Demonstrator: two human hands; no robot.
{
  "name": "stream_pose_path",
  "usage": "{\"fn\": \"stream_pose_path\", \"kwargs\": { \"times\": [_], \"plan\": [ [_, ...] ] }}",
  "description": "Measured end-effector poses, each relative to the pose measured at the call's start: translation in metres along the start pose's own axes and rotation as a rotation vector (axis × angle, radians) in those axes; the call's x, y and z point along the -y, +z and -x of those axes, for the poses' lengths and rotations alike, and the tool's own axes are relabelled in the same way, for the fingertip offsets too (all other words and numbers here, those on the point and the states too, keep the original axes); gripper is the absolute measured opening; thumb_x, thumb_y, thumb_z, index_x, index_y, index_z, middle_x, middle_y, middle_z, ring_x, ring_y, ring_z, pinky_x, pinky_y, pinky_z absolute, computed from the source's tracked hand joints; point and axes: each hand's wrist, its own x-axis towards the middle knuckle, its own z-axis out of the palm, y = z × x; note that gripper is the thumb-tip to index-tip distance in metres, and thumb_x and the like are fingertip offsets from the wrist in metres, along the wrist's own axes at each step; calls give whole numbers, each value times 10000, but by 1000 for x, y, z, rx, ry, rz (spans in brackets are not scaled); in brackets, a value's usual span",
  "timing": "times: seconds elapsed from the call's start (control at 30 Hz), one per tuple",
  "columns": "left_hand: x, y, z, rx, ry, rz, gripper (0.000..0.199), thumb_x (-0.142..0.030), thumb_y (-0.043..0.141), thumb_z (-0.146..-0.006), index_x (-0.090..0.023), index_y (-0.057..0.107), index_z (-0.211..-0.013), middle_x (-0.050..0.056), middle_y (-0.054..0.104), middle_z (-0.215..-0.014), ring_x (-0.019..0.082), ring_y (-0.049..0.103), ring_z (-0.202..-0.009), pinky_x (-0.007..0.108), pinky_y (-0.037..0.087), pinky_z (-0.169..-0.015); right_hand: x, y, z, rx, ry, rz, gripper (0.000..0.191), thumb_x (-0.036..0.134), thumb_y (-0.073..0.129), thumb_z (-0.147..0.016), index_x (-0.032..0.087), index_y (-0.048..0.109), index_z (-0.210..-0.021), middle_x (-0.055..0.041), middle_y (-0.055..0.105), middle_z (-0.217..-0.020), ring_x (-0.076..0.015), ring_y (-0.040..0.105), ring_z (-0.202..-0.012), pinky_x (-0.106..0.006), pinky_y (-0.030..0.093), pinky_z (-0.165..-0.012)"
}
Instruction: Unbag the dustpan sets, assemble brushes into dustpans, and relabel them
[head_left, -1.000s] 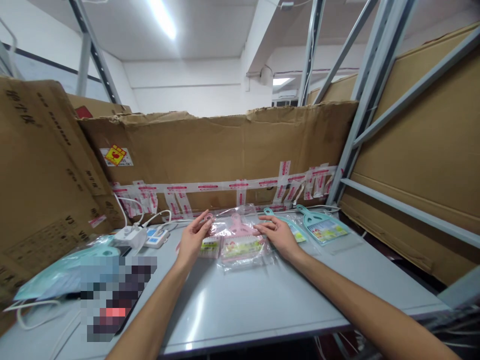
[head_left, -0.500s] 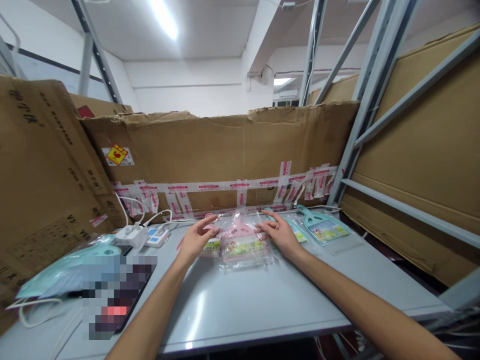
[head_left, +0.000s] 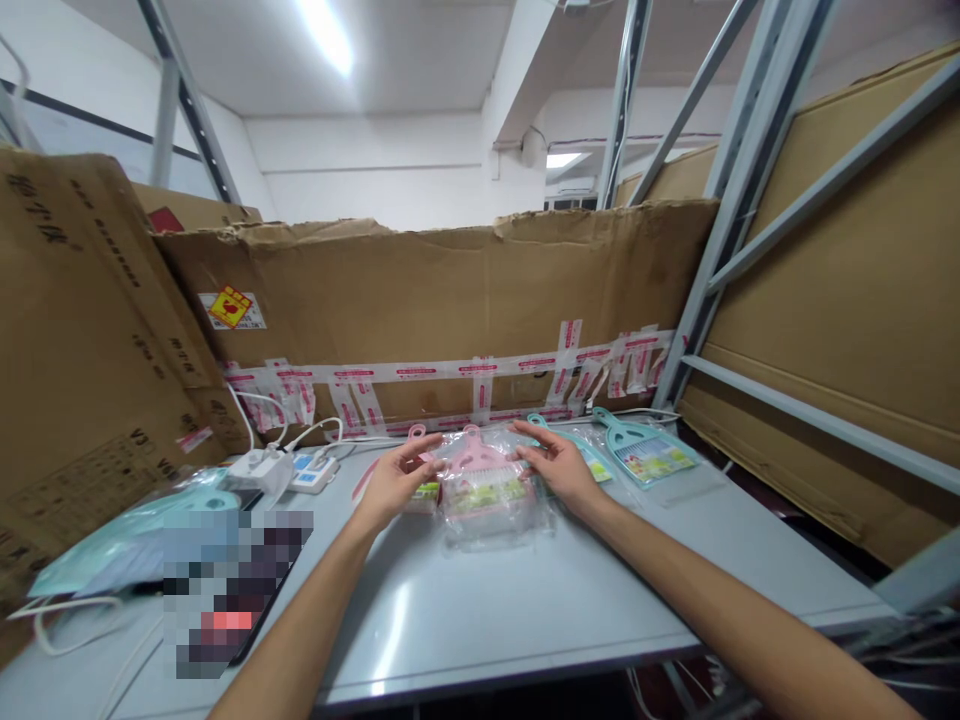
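Note:
A pink mini dustpan-and-brush set (head_left: 484, 485) in a clear plastic bag lies on the grey table, its handle pointing away from me. My left hand (head_left: 401, 482) is at the bag's left edge, thumb and fingers apart. On the opposite side my right hand (head_left: 556, 462) is also spread, fingertips close to the bag's right edge. Whether the fingertips touch the film, I cannot tell. Partly hidden behind my left hand is another pink set (head_left: 427, 492). Beyond my right hand lie a turquoise set (head_left: 596, 465), partly covered, and a second turquoise set (head_left: 646, 452).
Bagged turquoise items (head_left: 127, 540) and a phone (head_left: 259, 590), partly blurred out, lie at the left. Behind them are a white power strip (head_left: 311, 470) and cables. A large taped cardboard box (head_left: 450, 300) walls the back; metal shelf posts (head_left: 739, 230) rise at right.
The pink set's bag has settled flatter on the table and its handle shows more clearly. Both my hands have stayed almost in place beside it.

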Motion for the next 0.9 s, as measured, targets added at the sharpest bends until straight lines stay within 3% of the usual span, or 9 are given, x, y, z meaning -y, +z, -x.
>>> {"fn": "stream_pose_path", "kwargs": {
  "times": [0.1,0.17,0.33,0.43,0.53,0.63,0.8,0.9],
  "plan": [
    [-2,5,2,-32,-35,153,1103,-518,1024,-730,-284,532,-1689,169,750,-1464,295,812,-1128,404,668,-934,2,2,1,-2,-4,-2,586,400,940,-805,295,816,-1368,-88,731,-1528,-241,836,-967,-289,705,-620],
    [-2,9,3,1,-96,236,1157,-518,1033,-724,-275,484,-1713,169,772,-1407,296,818,-1126,383,661,-907,3,3,2,10,2,-4,670,388,950,-791,313,780,-1435,-74,675,-1608,-229,827,-970,-293,714,-636],
    [3,14,7,176,-281,132,814,-594,1021,-725,-208,764,-1395,171,855,-1188,339,836,-1072,310,597,-722,5,5,5,32,1,5,837,373,970,-767,385,684,-1553,-27,522,-1754,-228,798,-1066,-285,722,-655],
    [6,16,5,138,-256,92,679,-603,1034,-693,-175,828,-1179,176,868,-1124,312,833,-962,303,568,-690,3,4,5,73,-3,-12,923,351,969,-770,408,613,-1619,-62,490,-1771,-262,804,-1130,-281,715,-643],
    [8,18,3,49,-201,70,575,-560,1059,-646,-173,823,-998,134,865,-958,268,799,-818,299,538,-655,2,2,4,122,20,-18,979,356,964,-789,409,546,-1672,-98,593,-1680,-253,818,-1079,-291,719,-652],
    [9,18,0,-15,-171,68,536,-527,1067,-615,-184,812,-938,84,838,-863,230,757,-740,298,529,-657,1,1,5,152,49,-14,968,376,957,-809,381,538,-1681,-109,706,-1541,-241,829,-1009,-289,710,-639],
    [11,15,-2,-45,-173,100,596,-510,1078,-589,-180,820,-1012,69,831,-875,206,743,-744,294,537,-694,-1,3,5,133,72,-3,960,405,958,-811,314,550,-1676,-88,849,-1178,-246,847,-892,-290,671,-617],
    [9,13,-1,-30,-173,79,607,-562,1039,-664,-181,825,-1084,88,841,-914,212,749,-757,285,514,-661,-2,1,3,79,41,19,804,436,966,-798,262,700,-1536,-76,870,-1064,-244,846,-861,-336,685,-719]
  ]
}}
